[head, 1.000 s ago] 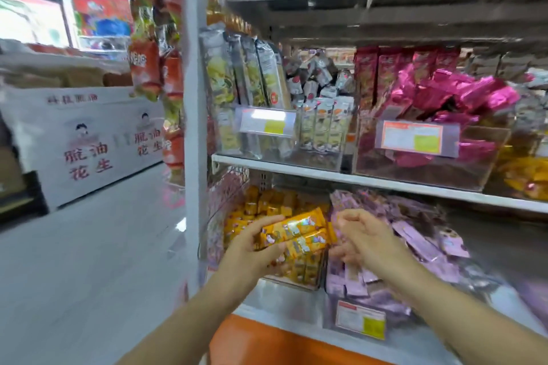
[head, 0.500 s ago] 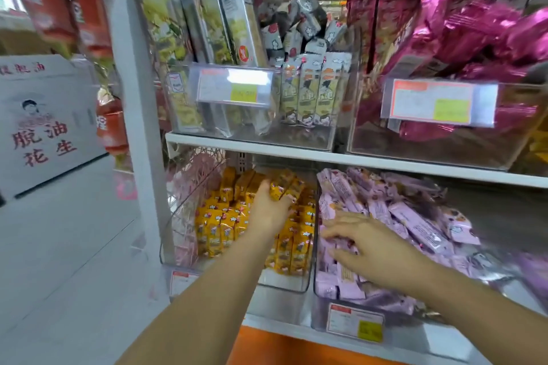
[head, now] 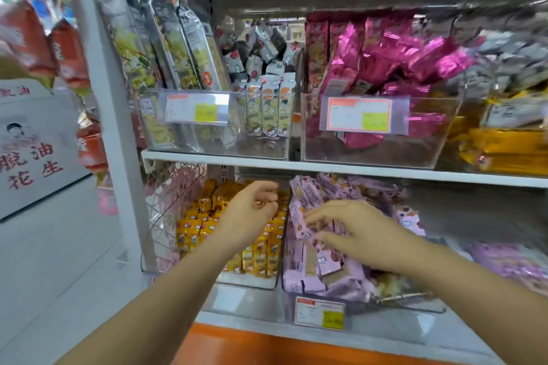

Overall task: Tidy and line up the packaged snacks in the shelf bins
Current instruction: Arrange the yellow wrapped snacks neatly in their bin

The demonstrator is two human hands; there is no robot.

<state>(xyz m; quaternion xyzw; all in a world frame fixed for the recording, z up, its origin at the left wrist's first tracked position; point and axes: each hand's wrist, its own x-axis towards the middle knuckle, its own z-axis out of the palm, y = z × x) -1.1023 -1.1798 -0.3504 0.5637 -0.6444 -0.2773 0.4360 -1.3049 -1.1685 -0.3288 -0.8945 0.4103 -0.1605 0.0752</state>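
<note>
Small yellow snack packs (head: 195,225) stand in rows in a clear bin (head: 249,284) on the lower shelf. My left hand (head: 252,210) hovers over them with loosely curled fingers and nothing in it. In the neighbouring clear bin (head: 364,308) to the right, purple snack packs (head: 308,195) lie in a loose heap. My right hand (head: 355,231) rests on that heap with fingers spread, its fingertips touching the top packs. Both forearms hide parts of the two bins.
The upper shelf (head: 326,166) holds clear bins with long dark packs (head: 178,47), small cartoon packs (head: 269,109), magenta foil packs (head: 385,59) and yellow packs (head: 504,145). Red bags (head: 68,50) hang left of the white upright (head: 98,98). A price tag (head: 320,312) fronts the purple bin.
My left hand let go of the yellow packs into their bin and now hovers empty. My right hand slid onto the purple heap. The view moved closer to the shelf.
</note>
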